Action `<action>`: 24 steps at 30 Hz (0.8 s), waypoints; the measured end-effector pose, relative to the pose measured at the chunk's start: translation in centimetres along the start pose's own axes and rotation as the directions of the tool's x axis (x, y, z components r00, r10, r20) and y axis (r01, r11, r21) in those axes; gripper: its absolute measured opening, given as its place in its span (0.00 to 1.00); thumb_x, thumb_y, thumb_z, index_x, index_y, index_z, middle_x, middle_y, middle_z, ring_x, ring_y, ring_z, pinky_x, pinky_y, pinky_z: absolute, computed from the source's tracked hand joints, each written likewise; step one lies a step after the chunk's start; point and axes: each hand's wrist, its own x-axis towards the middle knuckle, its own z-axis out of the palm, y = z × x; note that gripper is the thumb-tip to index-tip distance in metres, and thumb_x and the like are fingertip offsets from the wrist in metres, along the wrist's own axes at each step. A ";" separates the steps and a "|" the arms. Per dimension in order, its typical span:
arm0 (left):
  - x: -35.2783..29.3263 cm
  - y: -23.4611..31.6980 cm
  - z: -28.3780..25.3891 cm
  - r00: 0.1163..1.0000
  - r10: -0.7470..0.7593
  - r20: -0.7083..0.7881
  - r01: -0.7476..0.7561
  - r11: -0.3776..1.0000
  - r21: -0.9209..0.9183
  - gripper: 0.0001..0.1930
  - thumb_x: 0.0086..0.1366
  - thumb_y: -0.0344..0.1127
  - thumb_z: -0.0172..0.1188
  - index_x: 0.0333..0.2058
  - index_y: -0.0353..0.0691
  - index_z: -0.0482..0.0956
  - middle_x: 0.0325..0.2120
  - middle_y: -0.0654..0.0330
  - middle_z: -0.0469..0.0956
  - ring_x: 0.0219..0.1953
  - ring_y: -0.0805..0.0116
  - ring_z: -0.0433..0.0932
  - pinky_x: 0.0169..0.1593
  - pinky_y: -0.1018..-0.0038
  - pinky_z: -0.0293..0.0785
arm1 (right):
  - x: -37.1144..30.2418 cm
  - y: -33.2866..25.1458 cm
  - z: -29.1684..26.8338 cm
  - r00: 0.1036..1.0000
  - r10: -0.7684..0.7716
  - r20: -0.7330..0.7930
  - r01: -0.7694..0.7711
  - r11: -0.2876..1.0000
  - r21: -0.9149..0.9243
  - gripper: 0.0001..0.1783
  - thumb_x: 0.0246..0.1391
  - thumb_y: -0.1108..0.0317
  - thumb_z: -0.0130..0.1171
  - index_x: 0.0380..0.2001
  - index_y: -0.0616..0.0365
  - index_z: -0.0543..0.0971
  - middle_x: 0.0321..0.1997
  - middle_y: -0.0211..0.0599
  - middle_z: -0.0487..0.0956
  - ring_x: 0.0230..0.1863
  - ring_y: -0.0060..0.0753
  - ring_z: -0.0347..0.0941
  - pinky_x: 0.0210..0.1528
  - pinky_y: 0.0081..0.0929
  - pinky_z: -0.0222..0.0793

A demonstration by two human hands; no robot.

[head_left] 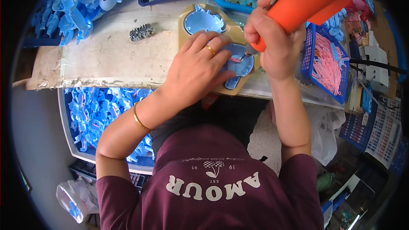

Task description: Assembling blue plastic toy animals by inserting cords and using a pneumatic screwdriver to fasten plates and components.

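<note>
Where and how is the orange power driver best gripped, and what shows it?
Probably around the lower body of the orange power driver, from the right, where the right hand holds it: the body narrows there toward the metal tip, widens above, and leans up rightward, tip down at the blue shell.

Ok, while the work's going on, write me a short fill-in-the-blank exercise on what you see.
1. The right hand grips a power tool with a bright ____ body.
2. The ring on the left hand is ____ in colour.
3. In the blue mesh basket, most of the thin pieces are ____.
4. The tool's tip points into a plastic shell coloured light ____.

Missing words: orange; gold; pink; blue.
</note>
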 end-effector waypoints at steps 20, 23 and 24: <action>-3.0 -0.2 -1.9 0.998 -0.066 -0.015 0.066 0.998 0.020 0.20 0.57 0.41 0.69 0.48 0.47 0.77 0.59 0.55 0.70 0.62 0.52 0.67 0.66 0.54 0.62 | 4.2 -7.5 6.7 0.972 -0.218 -0.087 0.217 0.976 -0.020 0.21 0.61 0.69 0.60 0.55 0.64 0.70 0.34 0.39 0.80 0.27 0.24 0.77 0.33 0.24 0.75; -4.3 -0.2 -2.1 0.991 -0.129 -0.017 0.130 0.991 0.017 0.22 0.57 0.41 0.69 0.51 0.48 0.77 0.62 0.53 0.68 0.63 0.50 0.65 0.67 0.52 0.61 | 6.2 -10.4 6.5 0.903 -0.426 0.051 0.427 0.881 -0.205 0.22 0.64 0.62 0.57 0.56 0.63 0.72 0.44 0.37 0.79 0.37 0.23 0.77 0.41 0.21 0.73; -4.6 -0.1 -2.1 0.991 -0.134 -0.018 0.134 0.991 0.027 0.23 0.57 0.40 0.69 0.52 0.49 0.77 0.62 0.53 0.67 0.64 0.50 0.65 0.67 0.52 0.61 | 7.3 -11.1 6.1 0.870 -0.483 0.098 0.490 0.832 -0.259 0.22 0.65 0.60 0.56 0.57 0.63 0.73 0.47 0.37 0.79 0.40 0.22 0.77 0.44 0.20 0.72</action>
